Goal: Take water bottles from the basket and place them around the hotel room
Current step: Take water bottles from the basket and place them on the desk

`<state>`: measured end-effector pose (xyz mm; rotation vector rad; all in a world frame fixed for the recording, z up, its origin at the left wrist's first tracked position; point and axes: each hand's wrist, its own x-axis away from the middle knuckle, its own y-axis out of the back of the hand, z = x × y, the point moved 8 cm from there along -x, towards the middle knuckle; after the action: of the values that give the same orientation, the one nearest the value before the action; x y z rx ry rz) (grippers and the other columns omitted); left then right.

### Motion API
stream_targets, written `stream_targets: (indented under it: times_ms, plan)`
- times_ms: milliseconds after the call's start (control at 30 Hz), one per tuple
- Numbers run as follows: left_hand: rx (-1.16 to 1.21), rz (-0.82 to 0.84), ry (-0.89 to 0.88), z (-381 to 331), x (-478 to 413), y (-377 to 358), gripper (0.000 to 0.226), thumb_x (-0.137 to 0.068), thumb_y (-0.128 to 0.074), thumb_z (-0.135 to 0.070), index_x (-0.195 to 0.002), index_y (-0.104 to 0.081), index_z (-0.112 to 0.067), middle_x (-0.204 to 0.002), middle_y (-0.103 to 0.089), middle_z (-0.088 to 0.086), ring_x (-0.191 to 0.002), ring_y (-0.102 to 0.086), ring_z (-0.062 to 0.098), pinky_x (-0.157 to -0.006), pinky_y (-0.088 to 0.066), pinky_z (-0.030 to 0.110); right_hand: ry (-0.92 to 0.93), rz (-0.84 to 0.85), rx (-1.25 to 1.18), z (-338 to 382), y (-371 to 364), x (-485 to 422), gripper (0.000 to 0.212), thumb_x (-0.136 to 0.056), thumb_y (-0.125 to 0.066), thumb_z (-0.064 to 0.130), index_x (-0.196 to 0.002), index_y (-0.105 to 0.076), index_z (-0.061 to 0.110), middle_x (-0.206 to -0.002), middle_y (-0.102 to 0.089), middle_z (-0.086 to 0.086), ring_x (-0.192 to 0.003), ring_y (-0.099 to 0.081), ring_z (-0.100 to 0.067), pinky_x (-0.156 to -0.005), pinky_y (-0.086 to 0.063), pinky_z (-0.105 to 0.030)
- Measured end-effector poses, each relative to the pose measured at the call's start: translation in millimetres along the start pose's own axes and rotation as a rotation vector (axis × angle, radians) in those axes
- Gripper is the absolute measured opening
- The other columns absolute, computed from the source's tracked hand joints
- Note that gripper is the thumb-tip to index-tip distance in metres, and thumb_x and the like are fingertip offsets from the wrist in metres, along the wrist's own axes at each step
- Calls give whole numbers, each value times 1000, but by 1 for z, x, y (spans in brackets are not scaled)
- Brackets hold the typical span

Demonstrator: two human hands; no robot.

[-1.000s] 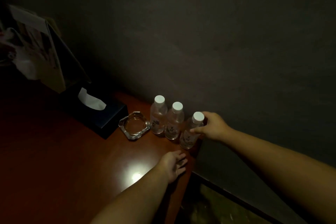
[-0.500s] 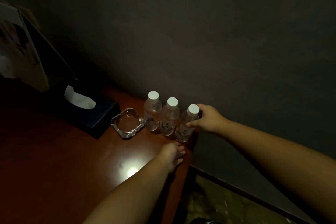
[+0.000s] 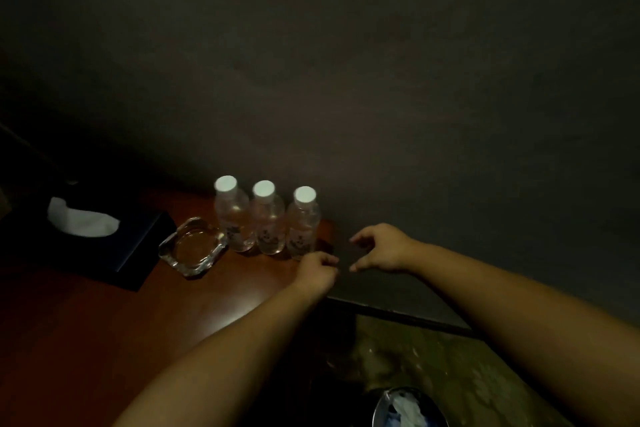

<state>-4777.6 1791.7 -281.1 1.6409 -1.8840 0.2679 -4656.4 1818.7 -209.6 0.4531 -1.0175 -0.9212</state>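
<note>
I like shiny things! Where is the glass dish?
In the head view, the glass ashtray sits on the wooden table, left of centre, between the black tissue box and the leftmost water bottle.

Both bare forearms are extended forward from the lower edge of the view and are angled toward each other. The left hand [image 3: 316,272] is held with its back upward and its fingers [image 3: 330,259] loosely curled toward the right; nothing is gripped in it. The right hand [image 3: 381,248] is held just beside it, slightly farther forward, with a narrow gap left between the two. Its thumb and forefinger are spread into a C facing left, and nothing is enclosed.
</note>
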Motion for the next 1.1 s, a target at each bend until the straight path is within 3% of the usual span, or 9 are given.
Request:
stream_targets:
  times_ms: [167,400,500,600,700,833,933,1033,1100]
  plan:
    - [-822,89,-202,-57,20,-47,23,-86,-58,-18,-109,-62,-14,-116,-63,9,-106,-60,25,-94,-49,38,-106,-114,74,-78,30,58,65,-70,-78,37,-127,-55,16,-129,-58,-6,-116,-55,-23,-92,-45,-31]
    - [-1350,485,-326,-85,100,-236,26,-77,-72,-24,-98,-63,-12,-105,-64,9,-97,-63,23,-81,-52,33,-401,-172,-79,-257,30,224,70,-66,-79,43,-127,-56,15,-128,-58,-4,-116,-55,-23,-93,-45,-30]
    - [-1449,594,-474,-87,155,-342,20,-77,-71,-21,-91,-65,-9,-92,-64,8,-90,-63,24,-75,-51,33,-535,-281,-159,-336,17,323,68,-64,-80,42,-124,-58,18,-124,-61,-3,-111,-57,-21,-93,-47,-30]
    - [-1481,677,-665,-83,222,-453,42,-75,-73,-24,-113,-64,-7,-109,-66,9,-100,-63,25,-84,-54,35,-653,-376,-221,-407,-7,422,62,-63,-79,41,-120,-61,25,-118,-63,2,-110,-56,-20,-97,-46,-36]
    - [-1512,764,-862,-70,290,-550,38,-73,-72,-26,-109,-66,-13,-106,-68,6,-94,-64,22,-78,-52,34,-776,-472,-315,-464,-39,517,55,-64,-78,39,-116,-63,27,-117,-62,3,-113,-54,-21,-101,-42,-44]
    - [-1591,885,-1050,-47,366,-643,45,-73,-71,-27,-116,-60,-18,-112,-63,2,-100,-61,22,-79,-52,35,-921,-647,-484,-513,-80,623,33,-71,-77,26,-101,-65,24,-100,-64,2,-100,-61,-18,-89,-51,-34]
    - [-1594,973,-1097,-35,406,-697,60,-74,-72,-27,-129,-49,-21,-115,-60,2,-102,-61,21,-66,-50,29,-992,-829,-586,-537,-97,684,43,-72,-76,25,-112,-63,18,-107,-65,-2,-96,-62,-16,-84,-53,-31]
    - [-1569,1033,-1180,-31,434,-748,76,-75,-73,-27,-140,-36,-20,-140,-48,4,-126,-48,24,-98,-46,37,-1050,-1010,-700,-558,-106,729,52,-71,-78,28,-118,-59,16,-106,-63,-3,-94,-63,-19,-84,-54,-36]
    - [-1587,1087,-1175,-30,446,-781,77,-75,-73,-28,-141,-35,-21,-138,-49,4,-125,-49,24,-102,-44,40,-1100,-1051,-747,-575,-113,749,47,-71,-78,25,-114,-61,16,-94,-60,4,-90,-61,-18,-84,-55,-38]
